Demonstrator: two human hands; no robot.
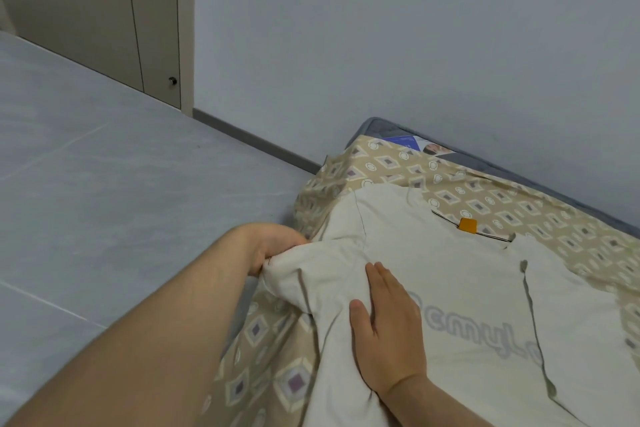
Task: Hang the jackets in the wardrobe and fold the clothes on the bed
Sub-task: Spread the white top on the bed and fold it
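A cream T-shirt [460, 274] with pale grey lettering and an orange neck tag lies spread on the bed, its right side folded inward. My left hand [273, 246] grips a bunched sleeve or side of the shirt at the bed's left edge, its fingers partly hidden in the cloth. My right hand [388, 326] lies flat on the shirt's chest, fingers straight, pressing the fabric down.
The bed [519, 204] has a beige sheet with a diamond pattern over a grey mattress set against the wall. Grey tiled floor [121, 184] stretches to the left. Beige wardrobe doors [104, 10] stand shut at the far left corner.
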